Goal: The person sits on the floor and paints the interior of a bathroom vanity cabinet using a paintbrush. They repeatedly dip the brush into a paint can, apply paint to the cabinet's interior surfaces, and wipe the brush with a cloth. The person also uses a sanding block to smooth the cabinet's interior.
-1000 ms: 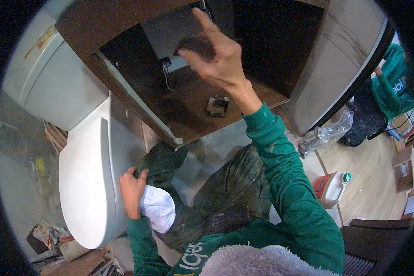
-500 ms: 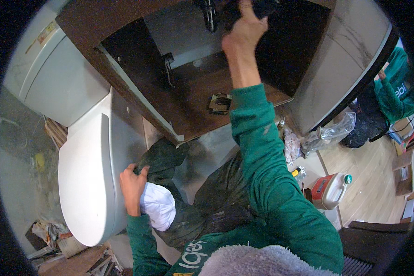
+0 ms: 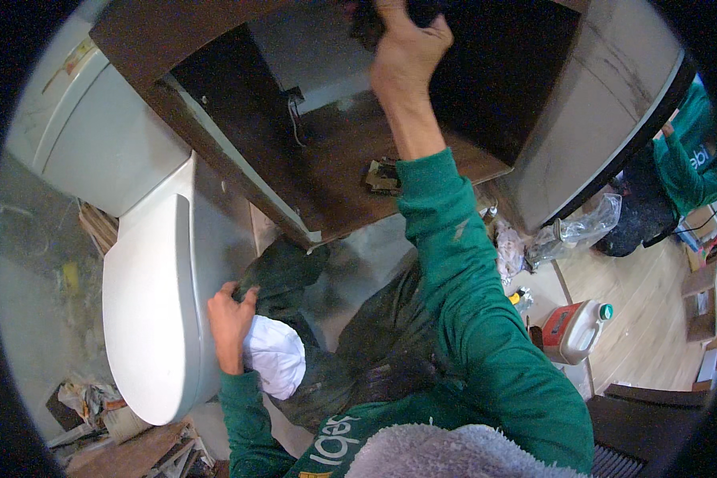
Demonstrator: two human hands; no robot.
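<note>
As the right hand [image 3: 410, 60] of a person in green sleeves reaches into one brown cabinet [image 3: 338, 199], one dark object [image 3: 365, 24] shows at the upper rim of the view, just beside the fingers and on their left. The thumb stands apart from the forefinger, but the fingertips are hidden; whether the grip pinches the object, or only lies in front of it, cannot be told. The left hand [image 3: 229, 323], one of two at work here, rests near the knee of dark trousers [image 3: 374, 334], its thumb and forefinger parted, with one white cloth [image 3: 275, 358] just beside the wrist.

Inside the cabinet, one thin cable [image 3: 297, 127] hangs by the back wall, and one ragged, pale-edged patch [image 3: 384, 177] marks the floor panel, just left of the right sleeve. There is room on both sides of the right wrist before the cabinet's side walls; the front edge runs below the forearm. One white toilet [image 3: 147, 311] stands close along the cabinet's left side, bounding the left hand's space. To the right are one jug [image 3: 570, 333] with a green cap, one clear plastic bag [image 3: 589, 223] and one co-worker [image 3: 697, 159] in green.
</note>
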